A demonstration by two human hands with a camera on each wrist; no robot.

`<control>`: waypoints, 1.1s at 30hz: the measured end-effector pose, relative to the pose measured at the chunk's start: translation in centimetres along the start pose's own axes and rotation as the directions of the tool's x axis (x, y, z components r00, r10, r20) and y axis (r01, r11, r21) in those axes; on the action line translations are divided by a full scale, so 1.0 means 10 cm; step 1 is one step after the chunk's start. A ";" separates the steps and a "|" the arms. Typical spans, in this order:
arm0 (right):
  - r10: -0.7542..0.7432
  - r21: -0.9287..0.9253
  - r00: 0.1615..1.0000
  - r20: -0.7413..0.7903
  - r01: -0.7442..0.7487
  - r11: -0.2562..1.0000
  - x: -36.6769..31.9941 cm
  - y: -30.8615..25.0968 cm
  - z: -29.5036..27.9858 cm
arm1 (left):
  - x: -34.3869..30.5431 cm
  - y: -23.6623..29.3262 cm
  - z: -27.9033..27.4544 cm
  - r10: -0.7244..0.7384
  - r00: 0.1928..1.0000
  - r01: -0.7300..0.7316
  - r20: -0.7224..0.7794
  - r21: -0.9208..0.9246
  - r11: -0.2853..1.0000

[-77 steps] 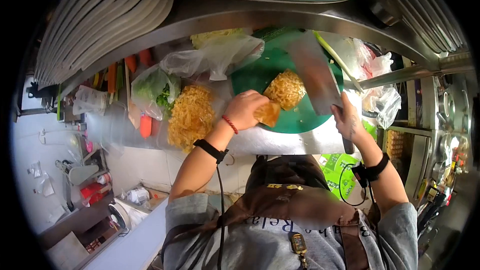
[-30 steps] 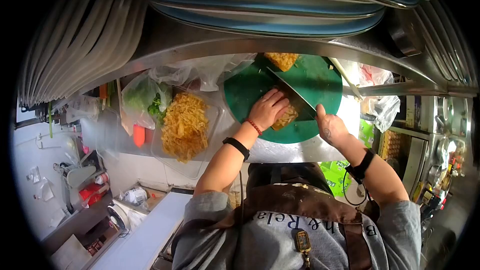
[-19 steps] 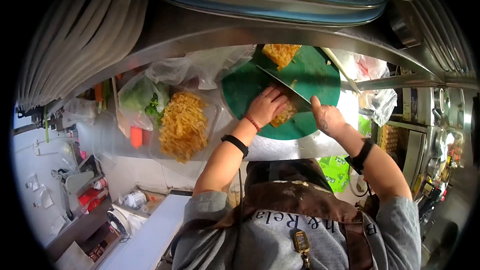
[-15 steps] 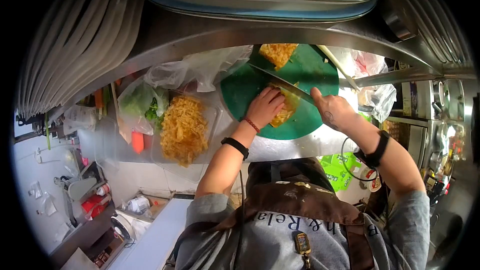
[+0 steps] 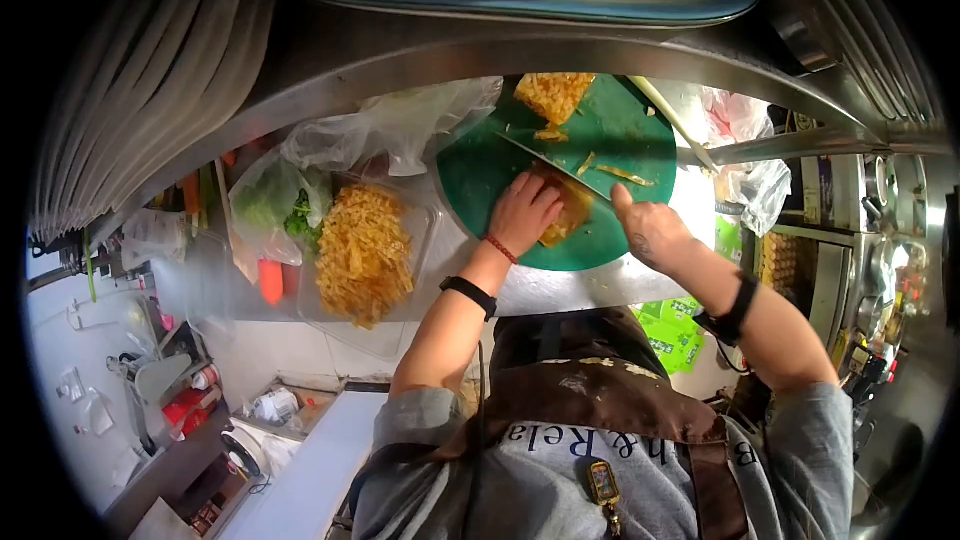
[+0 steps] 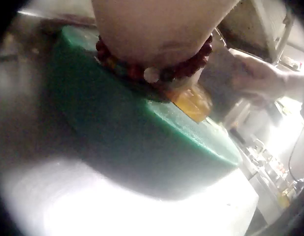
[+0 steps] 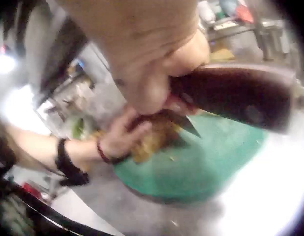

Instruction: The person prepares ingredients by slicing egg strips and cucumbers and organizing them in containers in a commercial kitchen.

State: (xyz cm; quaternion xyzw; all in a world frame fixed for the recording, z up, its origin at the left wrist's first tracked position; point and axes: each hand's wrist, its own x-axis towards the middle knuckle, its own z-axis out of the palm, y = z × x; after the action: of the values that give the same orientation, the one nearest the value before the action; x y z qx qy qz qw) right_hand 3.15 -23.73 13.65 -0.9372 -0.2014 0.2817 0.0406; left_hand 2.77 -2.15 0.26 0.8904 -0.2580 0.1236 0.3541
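My left hand (image 5: 525, 214) lies on a yellow-brown block (image 5: 571, 216) on the round green cutting board (image 5: 625, 240), fingers stretched toward the blade and partly covering the block. With my right hand (image 5: 652, 233) I grip the cleaver (image 5: 556, 169), its blade slanting across the block close to my left fingertips. The dark handle (image 7: 240, 96) shows in the right wrist view. A few thin strips (image 5: 625, 176) lie beyond the blade, and a second block (image 5: 556, 95) sits at the board's far edge. In the left wrist view, an orange end of the block (image 6: 192, 103) shows beside the wrist.
Left of the board, a clear tray (image 5: 425, 250) holds a heap of yellow-brown strips (image 5: 365, 258). Bagged greens (image 5: 270, 200) and a carrot (image 5: 271, 281) are farther left. A long green-white stalk (image 5: 668, 115) lies at the right. A metal shelf (image 5: 500, 55) with plates overhangs the far side.
The cleaver and my right hand have come from the board's right side to the block under my left hand. Thin strips now lie beyond the blade. The other block sits at the far edge.
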 end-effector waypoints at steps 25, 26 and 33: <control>0.045 0.059 0.999 -0.012 -0.044 0.997 0.17 -0.19 0.17 | -0.10 -0.05 0.00 -0.006 0.999 0.007 -0.041 0.012 1.000; 0.018 0.065 0.999 -0.027 -0.016 0.998 0.24 -0.14 0.18 | -0.14 -0.02 -0.04 0.010 0.999 -0.008 -0.048 0.032 0.999; 0.009 0.033 1.000 0.014 -0.010 0.999 -0.15 -0.31 -0.31 | -0.21 0.07 -0.05 -0.058 0.998 0.057 0.013 0.068 0.996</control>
State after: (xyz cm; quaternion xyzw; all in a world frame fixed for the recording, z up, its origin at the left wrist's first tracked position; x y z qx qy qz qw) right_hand 2.59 -21.43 17.59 -0.9355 -0.1925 0.2915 0.0533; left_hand 0.63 -1.48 0.13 0.9098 -0.2306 0.1154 0.3252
